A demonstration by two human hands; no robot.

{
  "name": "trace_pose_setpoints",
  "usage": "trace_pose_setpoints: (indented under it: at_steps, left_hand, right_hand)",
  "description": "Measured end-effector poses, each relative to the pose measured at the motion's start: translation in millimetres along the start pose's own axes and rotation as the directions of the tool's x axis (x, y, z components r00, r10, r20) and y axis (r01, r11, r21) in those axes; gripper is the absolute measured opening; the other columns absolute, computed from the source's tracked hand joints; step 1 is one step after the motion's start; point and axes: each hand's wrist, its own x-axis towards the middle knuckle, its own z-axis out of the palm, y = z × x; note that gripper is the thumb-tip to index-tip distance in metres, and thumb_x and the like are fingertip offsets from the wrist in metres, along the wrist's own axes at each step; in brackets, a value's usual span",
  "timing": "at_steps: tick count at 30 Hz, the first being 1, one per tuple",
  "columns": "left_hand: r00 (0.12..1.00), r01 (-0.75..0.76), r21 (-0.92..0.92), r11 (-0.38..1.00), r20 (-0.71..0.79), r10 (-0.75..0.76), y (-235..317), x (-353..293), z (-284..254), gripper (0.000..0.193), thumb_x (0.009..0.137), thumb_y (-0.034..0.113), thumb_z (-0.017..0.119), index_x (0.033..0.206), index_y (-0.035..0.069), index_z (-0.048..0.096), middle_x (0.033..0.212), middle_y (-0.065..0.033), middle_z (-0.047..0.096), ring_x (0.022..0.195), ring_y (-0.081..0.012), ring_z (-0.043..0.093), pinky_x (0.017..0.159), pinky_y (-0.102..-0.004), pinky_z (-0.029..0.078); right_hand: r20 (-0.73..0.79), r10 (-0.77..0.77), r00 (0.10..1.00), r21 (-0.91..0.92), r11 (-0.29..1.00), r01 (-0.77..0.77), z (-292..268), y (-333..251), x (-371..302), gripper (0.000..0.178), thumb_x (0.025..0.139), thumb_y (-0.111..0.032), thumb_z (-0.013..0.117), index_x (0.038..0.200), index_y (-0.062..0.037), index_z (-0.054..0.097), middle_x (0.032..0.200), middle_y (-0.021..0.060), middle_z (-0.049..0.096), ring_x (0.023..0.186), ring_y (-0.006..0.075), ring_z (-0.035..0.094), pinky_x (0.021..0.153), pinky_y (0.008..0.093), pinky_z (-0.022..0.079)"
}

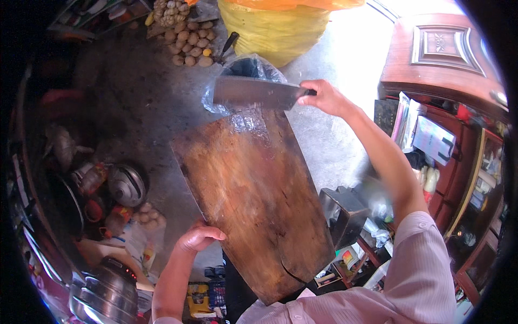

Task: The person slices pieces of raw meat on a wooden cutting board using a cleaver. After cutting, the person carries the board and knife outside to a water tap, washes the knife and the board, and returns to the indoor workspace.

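Note:
A worn wooden cutting board (253,200), wet at its far end and cracked near its close edge, is held up in front of me. My left hand (199,236) grips its left edge, thumb on top and the other fingers hidden beneath. In my right hand (324,97) is the dark handle of a broad cleaver (253,93). The blade lies crosswise at the board's far end; whether it touches the wood I cannot tell. Just beyond it stands a bin lined with a clear plastic bag (256,66), partly hidden by the blade.
Past the bin is a big yellow sack (272,32), with potatoes (190,43) and a black-handled tool (231,42) beside it. Pots (127,184) and a metal cooker (105,294) crowd the left. A black box (348,213) and a wooden cabinet (453,194) stand at the right.

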Motion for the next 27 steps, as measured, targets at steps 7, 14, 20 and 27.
trace_pose_setpoints:
  at_steps: [7,14,20,27]
  left_hand:
    - [1.000,0.004,-0.030,1.000,0.016,-0.004,-28.3,10.7,-21.6,0.060,0.058,-0.005,0.062,0.117,0.001,0.051,0.107,-0.0086,0.059,0.099,-0.0225,0.056,0.083,-0.0337,0.045]
    - [1.000,-0.012,-0.023,1.000,-0.007,0.012,-27.0,11.8,-24.4,0.062,0.059,-0.007,0.061,0.119,0.001,0.049,0.109,-0.0101,0.058,0.101,-0.0241,0.055,0.085,-0.0346,0.044]
    - [0.998,0.038,-0.009,0.999,-0.046,-0.039,-33.3,10.6,-32.0,0.060,0.061,-0.005,0.063,0.119,0.001,0.048,0.109,-0.0099,0.057,0.097,-0.0224,0.056,0.084,-0.0335,0.044]
    - [0.997,-0.052,-0.023,0.998,-0.052,0.051,-32.2,6.7,-23.0,0.068,0.061,-0.007,0.063,0.125,0.001,0.042,0.113,-0.0117,0.055,0.102,-0.0252,0.054,0.088,-0.0365,0.043]
  right_hand:
    - [-0.077,0.085,0.993,-0.011,0.996,-0.086,14.5,0.7,-2.3,0.014,0.077,-0.014,0.064,0.086,-0.0041,0.060,0.069,0.0025,0.054,0.066,0.0113,0.050,0.064,0.0276,0.041]
    - [-0.321,0.092,0.943,-0.193,0.968,-0.160,38.4,-23.8,-40.4,0.018,0.078,-0.026,0.061,0.088,-0.0116,0.060,0.081,0.0077,0.062,0.075,0.0284,0.059,0.066,0.0378,0.045]
    - [-0.387,0.053,0.920,-0.412,0.883,-0.224,94.1,-0.3,-15.1,0.016,0.082,-0.021,0.056,0.093,-0.0102,0.051,0.083,0.0138,0.060,0.078,0.0360,0.058,0.065,0.0464,0.044]
    - [-0.489,0.152,0.859,-0.227,0.928,-0.294,90.0,-12.8,-34.2,0.013,0.083,-0.020,0.055,0.090,-0.0087,0.052,0.081,0.0140,0.059,0.078,0.0361,0.058,0.064,0.0458,0.044]
